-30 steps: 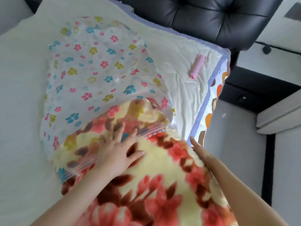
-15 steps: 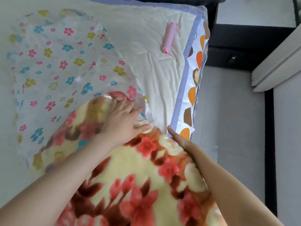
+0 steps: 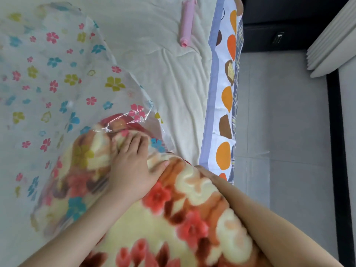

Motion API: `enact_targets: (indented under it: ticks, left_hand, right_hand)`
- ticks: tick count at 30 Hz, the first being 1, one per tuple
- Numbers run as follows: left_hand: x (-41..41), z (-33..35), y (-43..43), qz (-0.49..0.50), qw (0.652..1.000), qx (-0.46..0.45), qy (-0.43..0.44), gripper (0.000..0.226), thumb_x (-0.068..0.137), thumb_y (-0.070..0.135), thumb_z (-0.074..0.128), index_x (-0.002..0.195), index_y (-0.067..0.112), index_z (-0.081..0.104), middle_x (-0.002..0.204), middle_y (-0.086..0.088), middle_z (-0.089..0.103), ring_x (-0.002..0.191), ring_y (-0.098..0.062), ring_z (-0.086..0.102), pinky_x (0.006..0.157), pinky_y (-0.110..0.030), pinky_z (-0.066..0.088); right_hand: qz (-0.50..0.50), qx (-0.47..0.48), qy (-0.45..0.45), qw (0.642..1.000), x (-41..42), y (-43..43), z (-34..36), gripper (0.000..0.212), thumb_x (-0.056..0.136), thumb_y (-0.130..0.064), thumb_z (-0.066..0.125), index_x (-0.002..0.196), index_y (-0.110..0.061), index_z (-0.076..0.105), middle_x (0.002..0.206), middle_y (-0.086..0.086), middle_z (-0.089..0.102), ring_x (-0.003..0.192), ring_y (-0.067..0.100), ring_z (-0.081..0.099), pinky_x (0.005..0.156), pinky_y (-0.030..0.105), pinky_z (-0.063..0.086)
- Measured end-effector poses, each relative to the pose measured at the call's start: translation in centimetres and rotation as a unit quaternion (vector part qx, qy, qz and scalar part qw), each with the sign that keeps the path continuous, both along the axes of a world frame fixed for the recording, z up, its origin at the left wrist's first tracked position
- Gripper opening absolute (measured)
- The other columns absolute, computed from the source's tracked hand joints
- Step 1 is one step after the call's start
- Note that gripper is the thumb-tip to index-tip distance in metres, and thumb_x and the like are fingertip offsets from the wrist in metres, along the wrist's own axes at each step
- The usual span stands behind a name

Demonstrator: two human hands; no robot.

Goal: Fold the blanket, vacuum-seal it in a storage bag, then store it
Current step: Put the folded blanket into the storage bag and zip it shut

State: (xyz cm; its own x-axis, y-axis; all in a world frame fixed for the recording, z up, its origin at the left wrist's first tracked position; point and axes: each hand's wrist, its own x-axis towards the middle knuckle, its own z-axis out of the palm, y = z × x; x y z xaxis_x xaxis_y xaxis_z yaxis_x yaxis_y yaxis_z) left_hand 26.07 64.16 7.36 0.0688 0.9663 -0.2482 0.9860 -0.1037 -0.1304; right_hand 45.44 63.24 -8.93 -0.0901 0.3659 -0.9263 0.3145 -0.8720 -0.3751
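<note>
A folded plush blanket (image 3: 173, 218), cream with red and brown flowers, lies on the bed with its far end inside a clear storage bag (image 3: 48, 83) printed with small coloured flowers. My left hand (image 3: 133, 168) presses flat on the blanket's top at the bag's mouth, fingers straight and reaching under the plastic edge. My right hand (image 3: 204, 171) lies along the blanket's right side; its fingers are hidden behind the blanket's bulge. The bag's far part lies flat and empty toward the upper left.
A pink tube-shaped pump (image 3: 186, 24) lies on the cream sheet (image 3: 163, 74) at the top. The bed's edge (image 3: 225, 97) with an orange and brown pattern runs down the right of the blanket. Grey floor (image 3: 289, 132) lies beyond it.
The blanket has slid further into the bag. My left hand moved forward with it to the bag's mouth, and my right hand followed along the side. The view has tilted down and to the right.
</note>
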Motion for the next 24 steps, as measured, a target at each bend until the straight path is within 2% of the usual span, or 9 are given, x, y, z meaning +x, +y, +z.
enact_targets:
  ticks: [2,4,7,9,11,15,18,21,24]
  left_hand:
    - [-0.8,1.7,-1.6,0.015,0.999,0.005,-0.03,0.086,0.08,0.069,0.031,0.124,0.0,0.056,0.13,-0.017,0.057,0.125,-0.033,0.05,0.107,-0.057,0.03]
    - [-1.7,4.0,-3.8,0.027,0.997,0.02,-0.065,0.088,0.085,0.071,0.024,0.128,0.0,0.054,0.134,-0.015,0.054,0.128,-0.031,0.047,0.11,-0.053,0.027]
    - [-3.0,8.0,-7.3,0.051,0.981,0.089,-0.162,0.086,0.087,0.071,0.024,0.132,0.003,0.051,0.139,-0.005,0.048,0.134,-0.018,0.038,0.112,-0.048,0.025]
    - [-3.7,10.9,-9.7,0.078,0.956,0.152,-0.239,0.078,0.085,0.07,0.033,0.135,0.012,0.048,0.141,0.008,0.04,0.137,0.002,0.025,0.115,-0.03,0.019]
    - [-4.2,13.5,-11.5,0.096,0.929,0.191,-0.304,0.07,0.081,0.064,0.045,0.137,0.021,0.044,0.145,0.017,0.035,0.14,0.001,0.022,0.115,-0.022,0.016]
    - [-4.9,17.0,-13.5,0.076,0.871,0.231,-0.427,0.07,0.084,0.061,0.051,0.141,0.021,0.039,0.147,0.011,0.041,0.141,-0.015,0.028,0.116,-0.045,0.02]
    - [-5.4,17.6,-15.4,0.132,0.75,0.243,-0.601,0.074,0.081,0.051,0.063,0.142,0.017,0.038,0.149,0.0,0.038,0.138,-0.018,0.034,0.114,-0.042,0.028]
    - [-5.8,15.4,-17.8,0.237,0.559,0.253,-0.753,0.068,0.076,0.037,0.073,0.134,0.018,0.045,0.14,0.009,0.05,0.128,-0.007,0.046,0.103,-0.022,0.041]
    - [-7.1,8.9,-19.4,0.353,0.455,0.183,-0.797,0.054,0.079,0.023,0.062,0.13,0.01,0.051,0.121,-0.003,0.063,0.11,-0.018,0.061,0.079,-0.027,0.056]
  right_hand:
    - [0.099,0.043,0.037,0.994,-1.1,-0.5,3.6,0.037,0.093,-0.031,0.058,0.091,0.006,0.06,0.076,0.001,0.052,0.072,0.011,0.057,0.078,0.022,0.051]
    - [0.102,0.088,0.062,0.989,-2.7,-0.8,8.3,0.035,0.087,-0.043,0.057,0.079,-0.009,0.061,0.072,-0.001,0.057,0.077,0.016,0.053,0.07,0.027,0.044]
    - [0.092,0.153,0.054,0.982,-4.1,-2.6,11.9,0.043,0.093,-0.039,0.054,0.058,-0.016,0.047,0.057,-0.001,0.05,0.058,0.013,0.046,0.056,0.027,0.034]
    - [0.107,0.213,0.023,0.971,-4.8,-3.7,15.7,0.045,0.094,-0.038,0.052,0.056,-0.017,0.042,0.054,-0.003,0.045,0.058,0.015,0.044,0.057,0.029,0.033]
    - [0.109,0.277,0.003,0.955,-5.3,-4.4,20.1,0.045,0.094,-0.04,0.051,0.057,-0.016,0.04,0.055,-0.002,0.045,0.065,0.021,0.047,0.062,0.031,0.035]
    - [0.11,0.416,-0.056,0.901,-5.5,-5.1,29.4,0.047,0.096,-0.043,0.047,0.058,-0.017,0.035,0.061,-0.002,0.043,0.072,0.025,0.047,0.061,0.032,0.031]
    - [0.132,0.547,-0.115,0.819,-6.7,-5.7,35.6,0.045,0.097,-0.043,0.043,0.061,-0.019,0.031,0.077,0.006,0.057,0.082,0.03,0.055,0.062,0.032,0.029]
    - [0.111,0.703,-0.207,0.671,-10.1,-8.1,36.4,0.037,0.087,-0.037,0.05,0.055,-0.02,0.043,0.054,0.003,0.057,0.05,0.022,0.057,0.047,0.026,0.023]
    - [0.217,0.693,-0.174,0.665,-14.5,-12.6,31.0,0.024,0.073,-0.034,0.053,0.058,-0.018,0.062,0.045,-0.001,0.055,0.038,0.019,0.054,0.038,0.019,0.028]
